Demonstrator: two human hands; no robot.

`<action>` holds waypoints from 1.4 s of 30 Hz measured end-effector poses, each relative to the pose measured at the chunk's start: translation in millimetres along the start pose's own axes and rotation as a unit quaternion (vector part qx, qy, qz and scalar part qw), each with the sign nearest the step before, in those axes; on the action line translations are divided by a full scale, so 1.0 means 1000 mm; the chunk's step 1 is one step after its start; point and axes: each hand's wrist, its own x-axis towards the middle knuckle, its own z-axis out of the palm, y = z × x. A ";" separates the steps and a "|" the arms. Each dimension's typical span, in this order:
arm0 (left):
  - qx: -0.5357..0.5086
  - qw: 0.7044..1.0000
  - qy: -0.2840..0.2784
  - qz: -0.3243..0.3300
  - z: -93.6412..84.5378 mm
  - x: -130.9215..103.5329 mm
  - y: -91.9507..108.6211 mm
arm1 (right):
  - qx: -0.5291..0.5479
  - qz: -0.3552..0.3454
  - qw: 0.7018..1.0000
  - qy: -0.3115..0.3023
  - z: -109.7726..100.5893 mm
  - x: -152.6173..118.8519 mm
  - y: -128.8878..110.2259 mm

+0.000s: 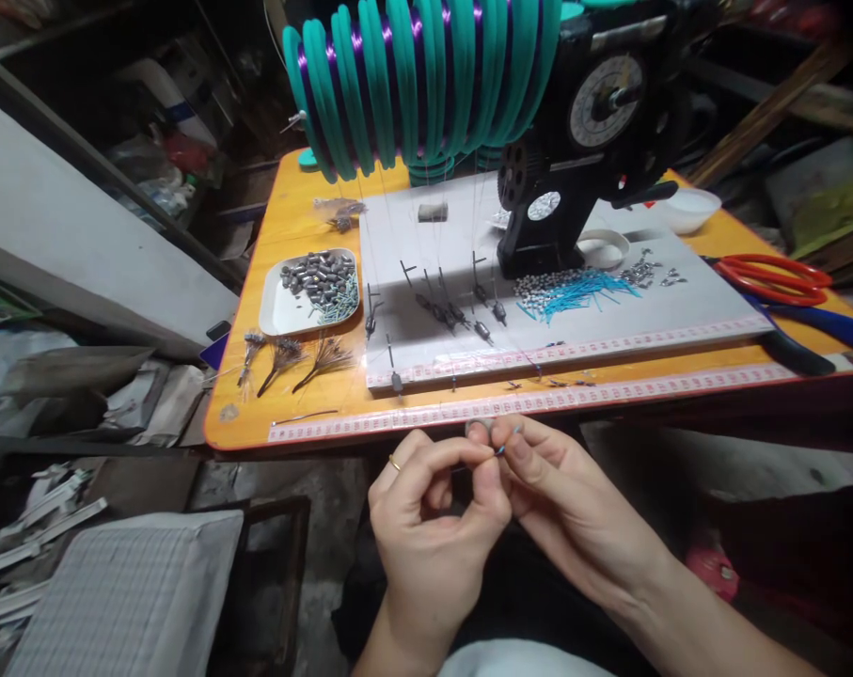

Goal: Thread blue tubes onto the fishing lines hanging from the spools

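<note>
Beyond the yellow table's (246, 395) near edge, on the wearer's side, the left hand (436, 536) and right hand (574, 508) meet, fingertips pinched together. Between them sits a tiny blue piece (500, 450), partly hidden by fingers.

An orange-yellow table (239, 400) stands just beyond the grip (500, 451), with a measuring tape (426, 412) along its near edge. Farther beyond the grip, a pale board (652, 324) bears a black machine (549, 221), dark weights (482, 330) and blue strips (585, 295). Left of the grip lie a white tray (274, 310) and dark bundles (324, 359); to its right, red handles (775, 278).
</note>
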 end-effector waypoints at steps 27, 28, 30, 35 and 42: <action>-0.040 0.999 -0.003 0.006 -0.004 -0.006 -0.009 | -0.093 -0.066 0.993 0.033 -0.001 0.003 0.001; -0.056 0.998 -0.003 0.002 -0.003 -0.007 -0.011 | -0.103 -0.075 0.991 0.038 -0.002 0.003 0.002; -0.069 0.998 -0.014 -0.002 -0.003 -0.008 -0.013 | -0.119 -0.084 0.988 0.043 -0.003 0.003 0.002; -0.081 0.996 -0.043 -0.013 0.001 -0.009 -0.014 | -0.142 -0.088 0.985 0.042 -0.008 0.001 0.004; -0.103 0.993 -0.055 -0.018 0.001 -0.007 -0.018 | -0.224 -0.136 0.963 0.067 -0.009 0.002 0.002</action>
